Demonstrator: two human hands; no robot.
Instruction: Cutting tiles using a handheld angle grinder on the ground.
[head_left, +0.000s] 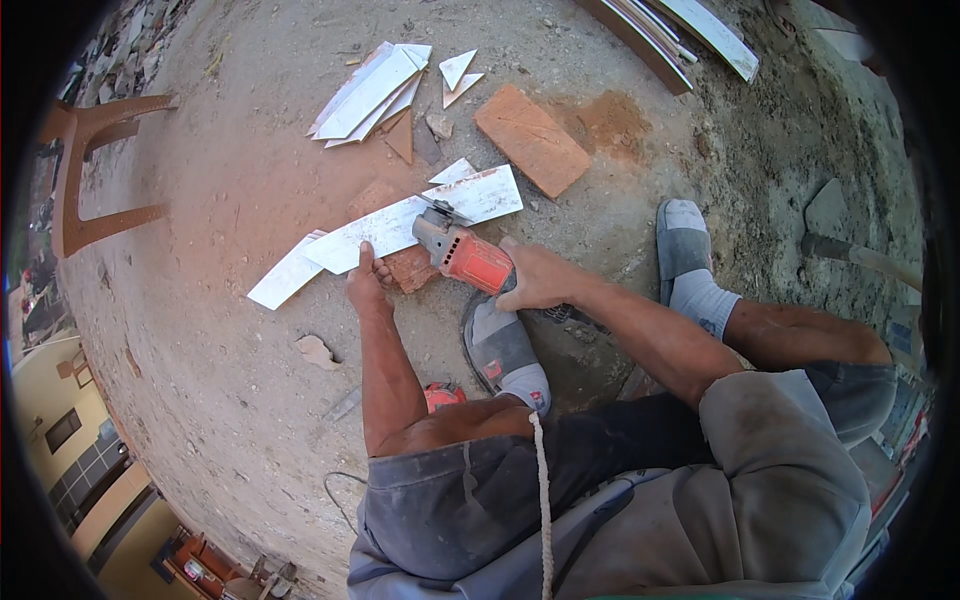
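Observation:
My right hand (540, 275) is closed around the body of a red and grey angle grinder (474, 258). The grinder's disc end rests at a long white tile strip (360, 238), near the strip's middle. With my left hand (369, 277) I pinch the strip's near edge, thumb on top. The strip lies slanted across a reddish brick (412, 270), which it partly covers. Under its left end another white strip (285, 278) sticks out, and a small white offcut (455, 171) shows behind it. Whether the disc touches the tile I cannot make out.
A loose brick (532, 140) lies beyond the strip, beside red dust. Stacked white strips (372, 95) and triangular offcuts (458, 70) lie farther off. More long strips (640, 40) are at the top right. A brown plastic chair (70, 180) stands left, a hoe-like tool (850, 250) right.

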